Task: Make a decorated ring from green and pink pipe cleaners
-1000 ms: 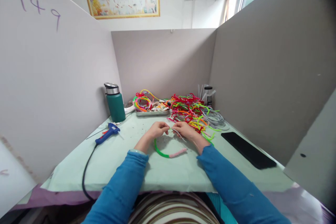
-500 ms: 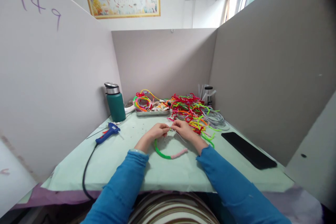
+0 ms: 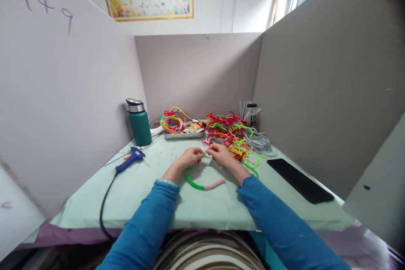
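Observation:
My left hand is closed in a pinch on a hoop, partly wrapped in fuzzy pipe cleaner. The hoop's green stretch curves down from under this hand and runs into a pink stretch near the table. A bare, pale wire of the hoop passes beneath my right hand. Between both sets of fingertips shows a tiny yellow-green bit, apparently pipe cleaner, pinched by my right thumb and finger. The fingertips nearly touch, and their exact hold is too small to make out.
Behind my hands lies a tangled pile of coloured pipe cleaners, beside coiled grey wire. Finished-looking hoops rest on a metal tray. A blue glue gun and green bottle stand left; a black phone-like slab lies right.
Both hands stay pinched in nearly the same place. The hoop's pink end has shifted very slightly left and up.

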A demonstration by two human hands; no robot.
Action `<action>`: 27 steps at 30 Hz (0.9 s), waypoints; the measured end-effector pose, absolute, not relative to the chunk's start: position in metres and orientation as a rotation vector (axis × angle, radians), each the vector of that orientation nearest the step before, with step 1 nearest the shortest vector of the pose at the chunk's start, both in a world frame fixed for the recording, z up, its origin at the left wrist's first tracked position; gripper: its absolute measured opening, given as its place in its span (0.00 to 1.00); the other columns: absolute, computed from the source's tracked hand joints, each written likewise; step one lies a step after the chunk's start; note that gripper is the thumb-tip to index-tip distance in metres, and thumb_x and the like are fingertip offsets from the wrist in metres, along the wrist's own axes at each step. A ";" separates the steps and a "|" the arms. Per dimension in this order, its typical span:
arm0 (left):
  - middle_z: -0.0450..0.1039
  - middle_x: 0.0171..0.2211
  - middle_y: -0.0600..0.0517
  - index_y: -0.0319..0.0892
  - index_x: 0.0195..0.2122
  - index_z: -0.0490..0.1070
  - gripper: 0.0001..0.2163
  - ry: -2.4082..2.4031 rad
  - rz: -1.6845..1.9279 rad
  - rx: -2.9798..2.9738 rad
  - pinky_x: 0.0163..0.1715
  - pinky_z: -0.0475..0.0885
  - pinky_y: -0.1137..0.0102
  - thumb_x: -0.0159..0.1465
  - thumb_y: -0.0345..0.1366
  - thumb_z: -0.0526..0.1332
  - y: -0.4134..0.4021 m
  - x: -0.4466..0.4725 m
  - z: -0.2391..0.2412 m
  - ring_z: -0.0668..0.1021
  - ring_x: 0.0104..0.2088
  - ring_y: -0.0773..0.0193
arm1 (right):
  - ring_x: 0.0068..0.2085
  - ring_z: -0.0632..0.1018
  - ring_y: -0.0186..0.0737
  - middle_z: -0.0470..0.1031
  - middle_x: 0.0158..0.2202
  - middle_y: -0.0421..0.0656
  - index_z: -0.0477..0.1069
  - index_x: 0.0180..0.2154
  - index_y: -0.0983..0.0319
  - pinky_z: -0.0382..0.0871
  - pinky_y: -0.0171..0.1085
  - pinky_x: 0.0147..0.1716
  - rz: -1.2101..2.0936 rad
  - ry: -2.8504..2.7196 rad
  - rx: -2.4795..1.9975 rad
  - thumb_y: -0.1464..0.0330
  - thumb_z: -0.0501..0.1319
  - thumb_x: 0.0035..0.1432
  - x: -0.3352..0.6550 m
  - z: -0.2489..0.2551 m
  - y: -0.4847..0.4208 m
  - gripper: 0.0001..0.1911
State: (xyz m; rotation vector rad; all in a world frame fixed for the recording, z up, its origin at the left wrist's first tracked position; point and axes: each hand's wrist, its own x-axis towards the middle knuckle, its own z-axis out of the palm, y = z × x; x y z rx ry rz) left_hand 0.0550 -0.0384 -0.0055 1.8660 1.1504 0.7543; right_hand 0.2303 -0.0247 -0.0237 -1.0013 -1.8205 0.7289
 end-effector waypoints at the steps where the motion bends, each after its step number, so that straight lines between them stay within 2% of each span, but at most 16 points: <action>1: 0.63 0.17 0.57 0.38 0.29 0.69 0.13 1.154 0.756 1.867 0.18 0.53 0.75 0.53 0.44 0.58 -0.039 0.055 -0.005 0.59 0.15 0.74 | 0.23 0.65 0.32 0.65 0.19 0.37 0.68 0.24 0.63 0.57 0.31 0.23 0.737 -1.820 -0.994 0.62 0.59 0.51 0.230 -0.024 -0.024 0.11; 7: 0.64 0.17 0.57 0.38 0.29 0.68 0.12 1.198 0.758 1.900 0.17 0.53 0.75 0.54 0.43 0.56 -0.039 0.055 -0.004 0.61 0.15 0.74 | 0.22 0.63 0.31 0.63 0.18 0.37 0.68 0.22 0.64 0.56 0.31 0.23 0.771 -1.852 -0.946 0.61 0.57 0.53 0.232 -0.020 -0.028 0.14; 16: 0.64 0.18 0.56 0.37 0.26 0.68 0.11 1.217 0.790 1.934 0.18 0.54 0.75 0.52 0.41 0.57 -0.037 0.054 -0.006 0.61 0.17 0.73 | 0.27 0.67 0.32 0.68 0.25 0.39 0.70 0.28 0.64 0.59 0.31 0.27 0.759 -1.977 -0.947 0.68 0.60 0.48 0.230 -0.022 -0.031 0.05; 20: 0.64 0.18 0.57 0.37 0.28 0.68 0.10 1.206 0.781 1.912 0.17 0.53 0.76 0.53 0.40 0.56 -0.035 0.054 -0.008 0.60 0.16 0.74 | 0.28 0.68 0.32 0.69 0.27 0.39 0.68 0.31 0.64 0.59 0.31 0.27 0.644 -2.050 -1.012 0.69 0.60 0.49 0.229 -0.023 -0.034 0.06; 27: 0.64 0.18 0.56 0.36 0.27 0.69 0.16 1.225 0.810 1.984 0.19 0.55 0.75 0.54 0.47 0.57 -0.033 0.053 -0.011 0.62 0.18 0.73 | 0.27 0.67 0.31 0.69 0.25 0.38 0.67 0.30 0.64 0.55 0.30 0.24 0.564 -2.114 -1.069 0.69 0.59 0.49 0.228 -0.026 -0.033 0.05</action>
